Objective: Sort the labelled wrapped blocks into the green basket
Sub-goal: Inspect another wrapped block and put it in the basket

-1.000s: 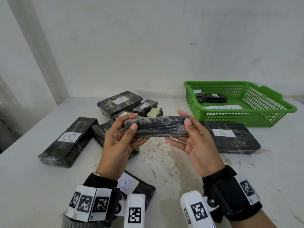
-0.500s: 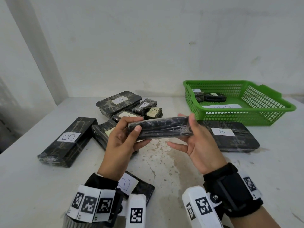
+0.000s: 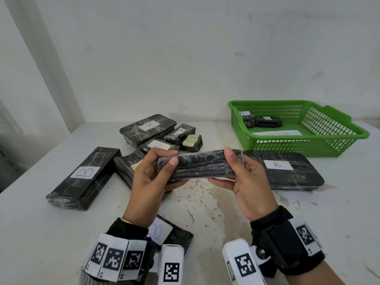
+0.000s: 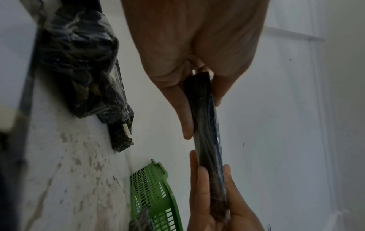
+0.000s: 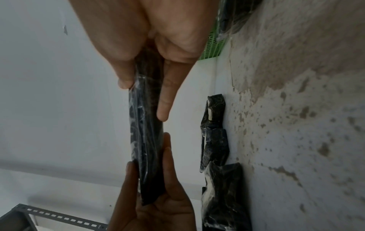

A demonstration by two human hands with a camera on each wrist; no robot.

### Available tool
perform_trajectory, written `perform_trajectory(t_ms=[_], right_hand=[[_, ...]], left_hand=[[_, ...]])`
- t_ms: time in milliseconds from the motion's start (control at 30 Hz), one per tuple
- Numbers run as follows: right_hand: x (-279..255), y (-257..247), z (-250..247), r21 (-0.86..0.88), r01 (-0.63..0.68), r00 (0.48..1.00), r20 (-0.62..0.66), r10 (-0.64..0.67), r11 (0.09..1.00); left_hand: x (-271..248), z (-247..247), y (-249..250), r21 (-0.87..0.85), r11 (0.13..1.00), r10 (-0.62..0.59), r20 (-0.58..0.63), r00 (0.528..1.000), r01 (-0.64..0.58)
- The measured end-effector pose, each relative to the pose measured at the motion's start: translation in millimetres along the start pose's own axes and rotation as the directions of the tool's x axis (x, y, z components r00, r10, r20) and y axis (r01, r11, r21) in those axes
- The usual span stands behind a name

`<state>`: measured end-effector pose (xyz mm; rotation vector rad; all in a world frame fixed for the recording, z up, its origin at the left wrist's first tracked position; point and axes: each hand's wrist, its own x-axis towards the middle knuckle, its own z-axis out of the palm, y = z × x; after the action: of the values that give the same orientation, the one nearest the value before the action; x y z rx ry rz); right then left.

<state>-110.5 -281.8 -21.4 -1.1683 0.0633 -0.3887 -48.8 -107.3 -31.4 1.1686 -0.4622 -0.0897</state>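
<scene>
Black, film-wrapped block (image 3: 196, 166) held clear of the bench (image 3: 205, 204), lengthwise between both hands, near the middle. Left hand (image 3: 151, 177) curled round its left end, thumb on the near face, fingers behind. Right hand (image 3: 249, 182) gripped the right end, index tip over the top edge, thumb beneath, other fingers extended under the block in the right wrist view (image 5: 146, 125). No label readable on the held block from any view.

Green basket (image 3: 337, 145) stood at the bench's far right corner, two small wrapped blocks (image 3: 262, 121) inside near its far left wall, plus a white paper slip (image 3: 276, 133) on its floor. Just before the basket, flat B block (image 3: 283, 169), lying near the right edge. Along the left edge, long B block (image 3: 84, 177), angled. Toward the far edge, a cluster: wide block (image 3: 147, 128), A block (image 3: 158, 146), and two small ones (image 3: 186, 136), touching or overlapping. Another block (image 3: 128, 167) partly hidden behind the left hand. At the near edge, under the left wrist, one more B block (image 3: 174, 237).
</scene>
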Motion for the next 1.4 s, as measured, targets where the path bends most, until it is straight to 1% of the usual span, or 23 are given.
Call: perform_trajectory(t_ms=[67,100,200,333,400,467,533,667,800,900,1000,1100,1267,1333,1400], right_hand=[[0,0,0,-0.038,0.031,0.999,-0.021,-0.032,0.999],[0,1,0,-0.056,0.038,0.999,-0.024,-0.039,0.998],[-1,2,1,-0.070,0.021,1.000,-0.018,-0.022,0.997],[-2,4,4,-0.058,0.006,1.000,0.000,-0.006,0.998],[-3,5,4,-0.070,0.040,0.998,-0.038,-0.042,0.997],[-4,6,4,-0.093,0.073,0.994,-0.076,-0.080,0.993],[-5,7,4,-0.106,0.082,0.992,-0.088,-0.092,0.991],[-5,7,6,-0.086,0.045,0.997,-0.059,-0.051,0.995],[-7,4,7,-0.054,0.024,0.999,-0.025,-0.025,0.998],[-6,6,6,-0.078,0.054,0.994,-0.090,-0.061,0.996],[-5,10,6,-0.092,0.063,0.989,-0.125,-0.075,0.994],[-5,10,7,-0.086,0.038,0.994,-0.097,-0.046,0.996],[-5,5,5,-0.053,-0.005,0.999,0.049,0.008,0.999],[-4,6,5,-0.068,-0.002,0.998,0.059,0.006,0.998],[-4,9,5,-0.077,0.001,0.999,0.041,0.002,0.997]], left_hand=[[-1,1,0,-0.035,0.999,-0.039,0.031,0.999,0.040],[-2,2,-1,-0.033,0.998,-0.046,0.024,0.999,0.047],[-2,6,-3,0.041,0.999,0.001,-0.056,0.998,0.001],[-3,7,-5,0.085,0.996,0.028,-0.081,0.996,-0.021],[-4,8,-4,0.083,0.997,0.013,-0.073,0.997,-0.007],[-5,9,-3,0.065,0.997,-0.030,-0.053,0.998,0.033],[-6,9,-3,0.064,0.997,-0.042,-0.057,0.998,0.045],[-6,10,-2,0.106,0.994,-0.002,-0.101,0.995,0.013],[-5,10,2,0.067,0.997,-0.041,-0.091,0.995,0.047],[-7,12,3,0.068,0.994,-0.079,-0.070,0.994,0.083],[-8,13,2,0.083,0.992,-0.085,-0.086,0.993,0.092],[-7,12,2,0.073,0.992,-0.099,-0.087,0.991,0.106],[-4,6,9,-0.009,0.991,-0.137,-0.057,0.989,0.137],[-3,4,9,-0.016,0.992,-0.123,-0.066,0.990,0.122],[-3,3,8,0.007,0.996,-0.093,-0.093,0.991,0.094]])
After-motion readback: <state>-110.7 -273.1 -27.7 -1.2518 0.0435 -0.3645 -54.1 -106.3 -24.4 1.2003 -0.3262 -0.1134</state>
